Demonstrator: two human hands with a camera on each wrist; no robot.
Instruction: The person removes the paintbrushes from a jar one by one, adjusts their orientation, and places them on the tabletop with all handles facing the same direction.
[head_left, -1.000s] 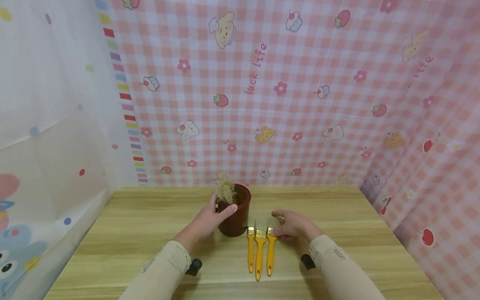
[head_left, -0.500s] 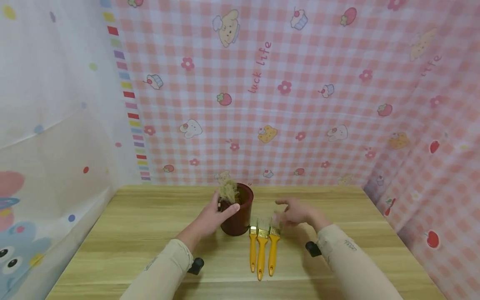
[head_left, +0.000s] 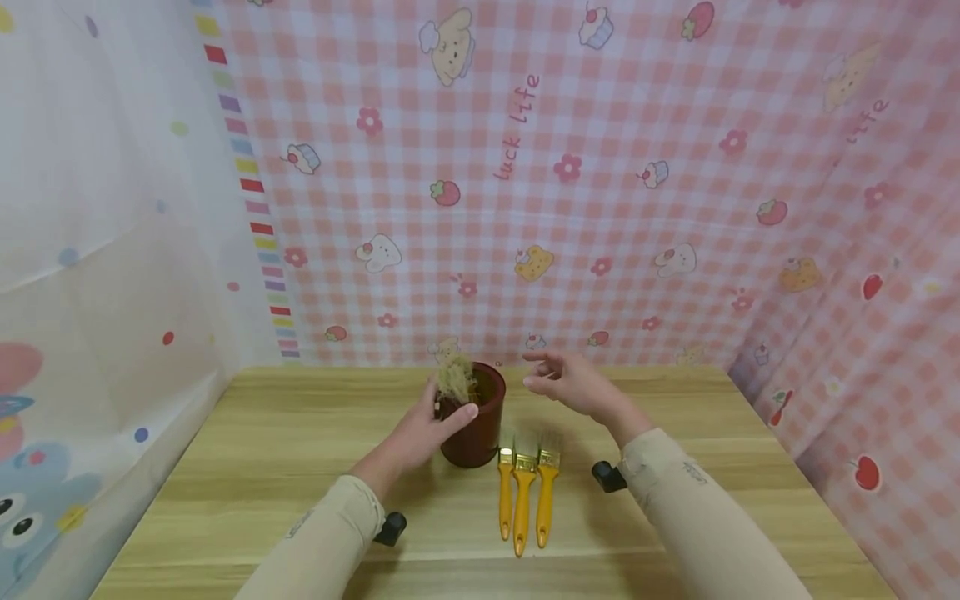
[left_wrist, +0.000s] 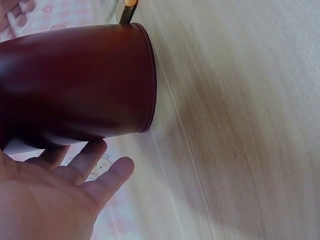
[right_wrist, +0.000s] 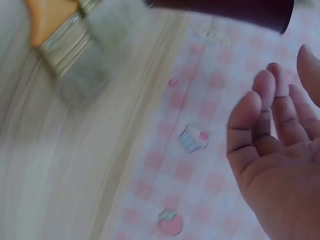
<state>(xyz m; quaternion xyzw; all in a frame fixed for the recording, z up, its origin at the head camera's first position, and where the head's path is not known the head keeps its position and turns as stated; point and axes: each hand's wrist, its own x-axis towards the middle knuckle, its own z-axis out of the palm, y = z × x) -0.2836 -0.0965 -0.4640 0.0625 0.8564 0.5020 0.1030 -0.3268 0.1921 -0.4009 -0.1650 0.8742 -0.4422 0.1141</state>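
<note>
A dark red-brown cylindrical pot (head_left: 480,437) stands upright on the table, with a tuft of pale dry fibres (head_left: 454,379) at its rim. My left hand (head_left: 412,433) holds the pot from the left side, thumb across its near side. In the left wrist view the fingers (left_wrist: 92,155) lie along the pot's wall (left_wrist: 85,80). My right hand (head_left: 577,387) is raised right of the pot, with nothing in its fingers. Three paintbrushes (head_left: 523,500) with yellow-orange handles lie side by side, bristles away from me. The right wrist view blurs their bristles (right_wrist: 85,82).
The wooden table (head_left: 300,467) reaches back to a pink checked cloth (head_left: 480,233). A white printed cloth (head_left: 112,275) hangs at the left. Black wrist devices (head_left: 392,529) sit under both forearms.
My right hand has left the right paintbrush and risen away and up towards the pot's rim level. The left hand keeps its hold on the pot. That brush has shifted slightly.
</note>
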